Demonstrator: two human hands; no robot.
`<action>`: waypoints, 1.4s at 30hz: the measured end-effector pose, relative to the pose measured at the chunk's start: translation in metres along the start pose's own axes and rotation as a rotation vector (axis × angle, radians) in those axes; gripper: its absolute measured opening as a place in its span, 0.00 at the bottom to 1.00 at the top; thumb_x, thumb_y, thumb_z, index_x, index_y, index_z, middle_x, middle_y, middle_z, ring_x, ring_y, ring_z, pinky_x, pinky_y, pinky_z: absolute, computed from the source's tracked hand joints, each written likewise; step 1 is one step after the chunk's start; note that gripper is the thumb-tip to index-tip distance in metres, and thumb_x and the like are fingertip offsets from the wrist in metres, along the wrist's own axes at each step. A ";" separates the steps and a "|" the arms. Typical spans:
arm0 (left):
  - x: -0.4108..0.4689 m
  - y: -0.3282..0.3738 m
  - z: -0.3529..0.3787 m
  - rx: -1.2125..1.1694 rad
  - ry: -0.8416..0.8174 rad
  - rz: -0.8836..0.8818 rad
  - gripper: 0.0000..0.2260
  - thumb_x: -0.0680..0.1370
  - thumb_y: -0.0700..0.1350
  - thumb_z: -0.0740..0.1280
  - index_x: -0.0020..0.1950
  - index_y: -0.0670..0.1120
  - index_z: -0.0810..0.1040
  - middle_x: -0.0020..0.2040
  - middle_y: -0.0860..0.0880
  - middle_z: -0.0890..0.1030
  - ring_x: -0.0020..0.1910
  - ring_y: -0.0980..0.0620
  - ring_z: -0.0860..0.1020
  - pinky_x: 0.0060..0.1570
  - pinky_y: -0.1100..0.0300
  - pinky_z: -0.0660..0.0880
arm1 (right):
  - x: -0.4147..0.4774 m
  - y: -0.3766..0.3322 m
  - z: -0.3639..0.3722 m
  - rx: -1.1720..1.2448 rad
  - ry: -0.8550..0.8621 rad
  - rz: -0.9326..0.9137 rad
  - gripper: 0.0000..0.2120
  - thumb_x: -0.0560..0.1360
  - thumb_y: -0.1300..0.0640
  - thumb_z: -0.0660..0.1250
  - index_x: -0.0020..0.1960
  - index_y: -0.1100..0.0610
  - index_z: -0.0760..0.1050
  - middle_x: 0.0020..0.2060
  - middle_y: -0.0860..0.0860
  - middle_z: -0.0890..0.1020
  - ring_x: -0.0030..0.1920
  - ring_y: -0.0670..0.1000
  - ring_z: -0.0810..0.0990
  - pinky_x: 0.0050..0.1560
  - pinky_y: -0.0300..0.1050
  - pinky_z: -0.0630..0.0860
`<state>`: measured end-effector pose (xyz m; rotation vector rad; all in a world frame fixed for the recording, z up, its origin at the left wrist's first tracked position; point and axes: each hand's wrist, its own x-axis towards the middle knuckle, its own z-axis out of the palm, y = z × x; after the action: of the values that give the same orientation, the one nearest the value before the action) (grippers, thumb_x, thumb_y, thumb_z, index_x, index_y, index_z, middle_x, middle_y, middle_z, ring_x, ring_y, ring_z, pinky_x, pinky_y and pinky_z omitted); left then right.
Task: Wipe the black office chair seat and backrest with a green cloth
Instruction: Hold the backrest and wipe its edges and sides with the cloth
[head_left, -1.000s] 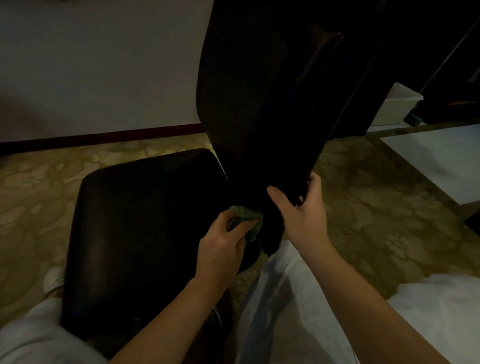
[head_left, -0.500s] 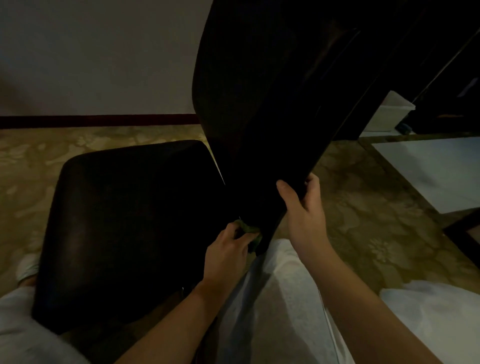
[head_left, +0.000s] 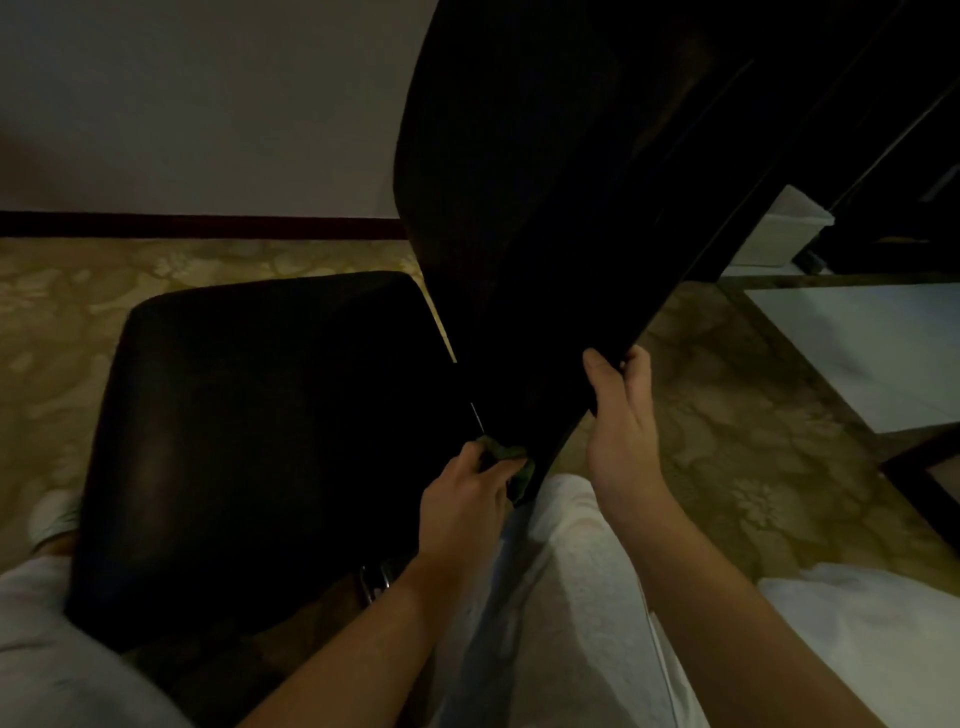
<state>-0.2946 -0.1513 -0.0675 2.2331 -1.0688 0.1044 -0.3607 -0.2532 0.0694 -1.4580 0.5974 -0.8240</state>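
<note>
The black office chair stands close in front of me in dim light, its seat (head_left: 249, 426) at centre left and its tall backrest (head_left: 530, 208) rising to the upper right. My left hand (head_left: 465, 506) grips a crumpled green cloth (head_left: 506, 457) and presses it into the gap where the seat meets the base of the backrest. My right hand (head_left: 621, 415) grips the lower right edge of the backrest, thumb on the front, fingers behind it. Most of the cloth is hidden under my fingers.
Patterned beige carpet (head_left: 727, 441) surrounds the chair. A white low surface (head_left: 872, 353) lies at the right, with a white box (head_left: 779, 228) and dark furniture behind it. A wall with a dark skirting board (head_left: 197, 226) runs along the back. My light trousers (head_left: 571, 623) fill the bottom.
My left hand and the cloth have slid down and toward me along the seat-backrest gap. My right hand keeps its grip on the backrest edge. My view has shifted a little.
</note>
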 end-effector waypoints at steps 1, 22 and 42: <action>0.001 0.002 0.001 -0.003 -0.006 -0.018 0.19 0.77 0.51 0.56 0.57 0.54 0.85 0.54 0.49 0.80 0.45 0.47 0.80 0.38 0.64 0.72 | 0.001 0.000 0.000 -0.005 0.005 0.004 0.12 0.82 0.57 0.59 0.65 0.59 0.69 0.53 0.49 0.78 0.47 0.37 0.80 0.44 0.30 0.75; 0.058 0.080 -0.161 -0.297 0.287 0.267 0.17 0.79 0.42 0.67 0.66 0.53 0.79 0.57 0.55 0.77 0.47 0.59 0.78 0.45 0.64 0.79 | 0.036 -0.100 -0.004 0.073 -0.019 -0.079 0.10 0.81 0.48 0.59 0.54 0.47 0.78 0.44 0.41 0.85 0.48 0.43 0.83 0.46 0.37 0.78; 0.094 0.117 -0.152 0.097 0.388 0.398 0.15 0.79 0.47 0.63 0.63 0.49 0.80 0.51 0.48 0.76 0.45 0.50 0.75 0.35 0.60 0.74 | 0.054 -0.146 -0.015 -0.003 -0.039 -0.219 0.19 0.73 0.39 0.68 0.57 0.50 0.79 0.52 0.50 0.84 0.54 0.49 0.83 0.54 0.48 0.79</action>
<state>-0.2863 -0.1783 0.1448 1.9404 -1.2861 0.7404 -0.3576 -0.2942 0.2203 -1.5576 0.4140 -0.9628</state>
